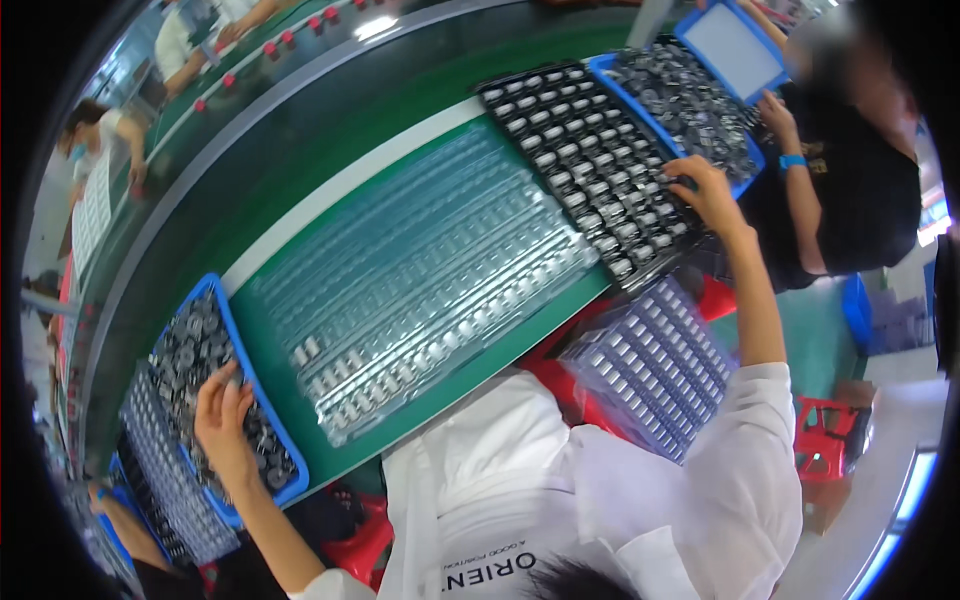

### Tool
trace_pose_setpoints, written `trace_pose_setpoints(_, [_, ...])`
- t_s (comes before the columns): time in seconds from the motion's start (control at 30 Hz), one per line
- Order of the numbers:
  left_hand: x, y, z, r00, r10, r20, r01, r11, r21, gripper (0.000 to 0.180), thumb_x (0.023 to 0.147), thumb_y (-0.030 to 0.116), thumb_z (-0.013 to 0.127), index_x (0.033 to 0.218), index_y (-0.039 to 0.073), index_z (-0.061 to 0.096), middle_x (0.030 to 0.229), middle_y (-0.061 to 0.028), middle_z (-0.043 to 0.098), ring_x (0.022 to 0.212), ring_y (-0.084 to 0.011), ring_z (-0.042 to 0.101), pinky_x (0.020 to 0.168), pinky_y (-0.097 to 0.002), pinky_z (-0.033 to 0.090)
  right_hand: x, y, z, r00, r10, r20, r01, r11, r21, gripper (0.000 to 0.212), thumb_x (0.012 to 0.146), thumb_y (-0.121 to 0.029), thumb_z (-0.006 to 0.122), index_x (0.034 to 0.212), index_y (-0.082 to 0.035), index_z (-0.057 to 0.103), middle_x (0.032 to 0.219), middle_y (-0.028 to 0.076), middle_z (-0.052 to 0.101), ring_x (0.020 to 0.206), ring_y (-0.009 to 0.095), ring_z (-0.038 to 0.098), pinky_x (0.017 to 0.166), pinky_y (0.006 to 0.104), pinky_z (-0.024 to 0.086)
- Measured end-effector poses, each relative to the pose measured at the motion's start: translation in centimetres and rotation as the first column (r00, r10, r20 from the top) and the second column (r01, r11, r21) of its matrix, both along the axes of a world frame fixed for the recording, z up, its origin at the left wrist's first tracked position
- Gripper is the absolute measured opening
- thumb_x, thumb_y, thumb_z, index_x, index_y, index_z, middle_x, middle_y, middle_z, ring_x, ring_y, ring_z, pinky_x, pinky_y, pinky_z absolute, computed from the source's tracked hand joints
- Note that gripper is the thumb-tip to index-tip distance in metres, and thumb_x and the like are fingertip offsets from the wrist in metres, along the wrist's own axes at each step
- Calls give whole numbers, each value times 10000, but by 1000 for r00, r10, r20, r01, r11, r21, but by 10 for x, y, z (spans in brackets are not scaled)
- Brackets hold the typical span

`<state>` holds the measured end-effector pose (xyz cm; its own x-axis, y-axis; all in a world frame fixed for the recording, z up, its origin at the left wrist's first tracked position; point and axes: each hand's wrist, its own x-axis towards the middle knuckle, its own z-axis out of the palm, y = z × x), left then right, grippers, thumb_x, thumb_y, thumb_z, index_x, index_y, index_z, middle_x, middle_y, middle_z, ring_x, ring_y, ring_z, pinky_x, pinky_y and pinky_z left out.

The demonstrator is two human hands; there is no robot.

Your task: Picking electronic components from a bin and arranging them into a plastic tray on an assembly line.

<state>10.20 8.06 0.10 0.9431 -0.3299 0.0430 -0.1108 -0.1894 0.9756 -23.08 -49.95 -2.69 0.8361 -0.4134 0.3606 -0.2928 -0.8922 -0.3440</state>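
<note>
My left hand [222, 415] is over a blue bin [240, 350] heaped with small round dark-grey metal parts [195, 335]. Its fingertips are pinched together around what looks like one small grey part [237, 379]. At the right edge of a black tray [625, 275] my right hand [708, 192] has thumb and fingers closed; what is between them, if anything, is too small to name. Rows of silver cylindrical parts [580, 167] fill the black tray. Between my hands lies a clear plastic tray [420, 270], with silver parts along its near rows and bare grooves farther back.
Stacked trays of silver parts [655, 365] stand by my right side on something red. A second blue bin of grey parts [680, 100] is at the far right, beside a co-worker in black [850, 180]. A green conveyor [250, 160] runs behind the bench. More trays [175, 470] are at left.
</note>
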Motion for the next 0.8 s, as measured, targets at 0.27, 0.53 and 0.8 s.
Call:
trace_pose_setpoints(0.27, [-39, -25, 11, 989, -149, -18, 148, 987, -63, 182, 882, -24, 554, 1044, -87, 609, 1225, -214, 565, 976, -232, 630, 861, -313, 518, -9, -17, -2, 999, -17, -46, 16, 1000, -11, 183, 737, 49, 683, 906, 0, 632, 950, 119, 645, 977, 260, 595, 895, 341, 435])
trace_pose_setpoints(0.53, [-66, -45, -9, 959, -270, -84, 238, 931, -276, 175, 859, -65, 574, 1030, -68, 614, 1233, -158, 568, 996, -189, 626, 873, -288, 510, 25, 58, 5, 995, -52, 88, 67, 981, -181, 278, 853, 17, 563, 1111, -51, 640, 1245, 155, 512, 1161, 301, 506, 969, 358, 405])
trace_pose_setpoints(0.8, [-88, -84, -46, 990, -107, 95, 124, 972, -199, 152, 855, -40, 594, 1004, -27, 620, 1210, -134, 576, 983, -171, 628, 830, -266, 510, 178, 349, -4, 886, 421, 195, -462, 839, 286, 339, 789, 4, 641, 1127, -18, 631, 1091, 113, 571, 1025, 273, 539, 871, 359, 435])
